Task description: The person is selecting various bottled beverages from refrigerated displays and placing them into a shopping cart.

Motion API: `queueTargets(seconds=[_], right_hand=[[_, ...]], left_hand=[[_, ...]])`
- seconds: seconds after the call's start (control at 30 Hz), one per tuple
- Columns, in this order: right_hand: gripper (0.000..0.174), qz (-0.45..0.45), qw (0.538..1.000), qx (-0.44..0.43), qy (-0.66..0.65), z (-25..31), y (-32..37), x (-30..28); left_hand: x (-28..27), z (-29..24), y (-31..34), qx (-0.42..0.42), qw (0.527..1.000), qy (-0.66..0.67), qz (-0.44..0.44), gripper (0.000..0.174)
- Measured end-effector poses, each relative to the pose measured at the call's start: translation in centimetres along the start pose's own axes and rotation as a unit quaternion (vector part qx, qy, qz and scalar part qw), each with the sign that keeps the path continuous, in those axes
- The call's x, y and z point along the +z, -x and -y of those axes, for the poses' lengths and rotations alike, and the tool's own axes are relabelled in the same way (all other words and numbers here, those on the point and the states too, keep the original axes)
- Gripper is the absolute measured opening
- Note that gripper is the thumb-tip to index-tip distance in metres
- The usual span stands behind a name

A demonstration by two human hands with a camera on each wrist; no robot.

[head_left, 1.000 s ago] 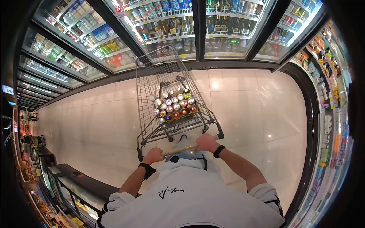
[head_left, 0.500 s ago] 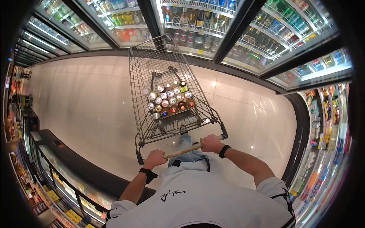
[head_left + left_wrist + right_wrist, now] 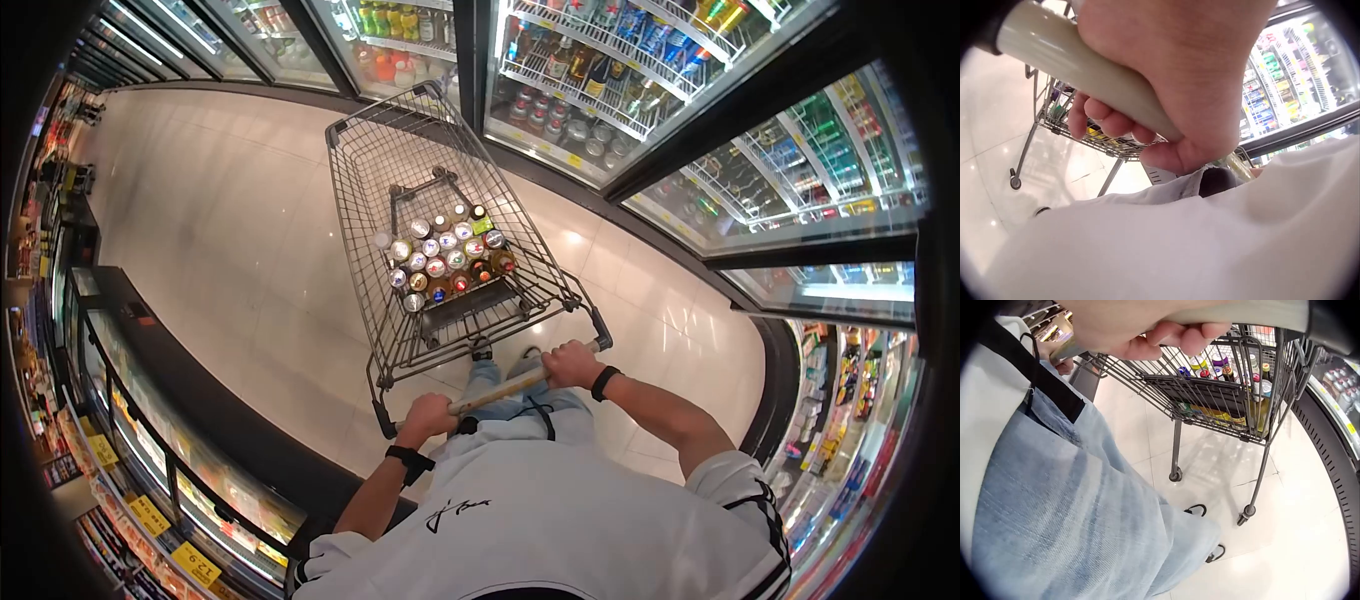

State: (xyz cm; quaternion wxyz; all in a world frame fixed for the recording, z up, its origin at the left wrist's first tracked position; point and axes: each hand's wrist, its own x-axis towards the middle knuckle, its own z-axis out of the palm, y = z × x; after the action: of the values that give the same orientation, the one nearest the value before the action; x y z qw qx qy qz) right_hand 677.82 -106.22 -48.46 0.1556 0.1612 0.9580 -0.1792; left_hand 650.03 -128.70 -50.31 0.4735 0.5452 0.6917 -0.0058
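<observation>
Both hands hold the pale handlebar of a wire shopping cart. My left hand grips it near the left end; in the left wrist view its fingers curl under the bar with the thumb below. Toward the right end, my right hand wraps round the same bar, its fingers showing beneath it in the right wrist view. Several cans and bottles stand packed together in the cart at the end nearer me, their lids and caps facing up.
Glass-door drink fridges line the far side and right, close to the cart's front. A low chilled case with yellow price tags runs along the left. Stocked shelves curve round at the right. Pale tiled floor stretches away leftward.
The fridges and aisle have swung round in the head view, with the doors shifting right and the left case coming nearer. Both hands keep their hold on the handlebar; the packed drinks stay put.
</observation>
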Motion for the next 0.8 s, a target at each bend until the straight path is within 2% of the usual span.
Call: queueTargets(seconds=[0.13,0.33,0.4,0.47,0.53,0.57,0.7,0.8], right_hand=[[0.024,0.001,0.999,-0.046,0.017,-4.9,-1.6,-0.1],[0.02,-0.004,0.992,-0.121,0.031,-10.4,-4.5,-3.1],[0.018,-0.047,0.986,-0.16,0.028,-12.7,-6.0,-3.5],[0.018,-0.045,0.983,-0.173,0.048,-14.3,-7.6,-5.2],[0.019,-0.075,0.967,-0.237,0.055,-16.3,-9.4,-6.6],[0.021,-0.033,0.973,-0.218,0.074,-16.7,-10.2,-7.6],[0.024,0.018,0.967,-0.229,0.106,-19.1,-13.8,-11.4],[0.022,0.005,0.958,-0.258,0.123,-20.0,-17.3,-11.9]], left_hand=[[0.6,-1.6,-3.0,-0.038,0.999,0.013,-0.023,0.027],[1.1,-5.1,-5.5,-0.095,0.985,0.06,-0.128,0.029],[0.8,-6.3,-6.6,-0.126,0.978,0.042,-0.16,0.028],[0.1,-7.8,-7.5,-0.15,0.97,0.053,-0.186,0.029],[-0.1,-8.5,-9.0,-0.176,0.959,0.079,-0.208,0.03],[0.0,-8.8,-9.8,-0.186,0.956,0.083,-0.213,0.03],[-1.4,-10.2,-12.3,-0.205,0.94,0.089,-0.258,0.031],[-2.8,-9.4,-13.6,-0.219,0.933,0.099,-0.267,0.031]])
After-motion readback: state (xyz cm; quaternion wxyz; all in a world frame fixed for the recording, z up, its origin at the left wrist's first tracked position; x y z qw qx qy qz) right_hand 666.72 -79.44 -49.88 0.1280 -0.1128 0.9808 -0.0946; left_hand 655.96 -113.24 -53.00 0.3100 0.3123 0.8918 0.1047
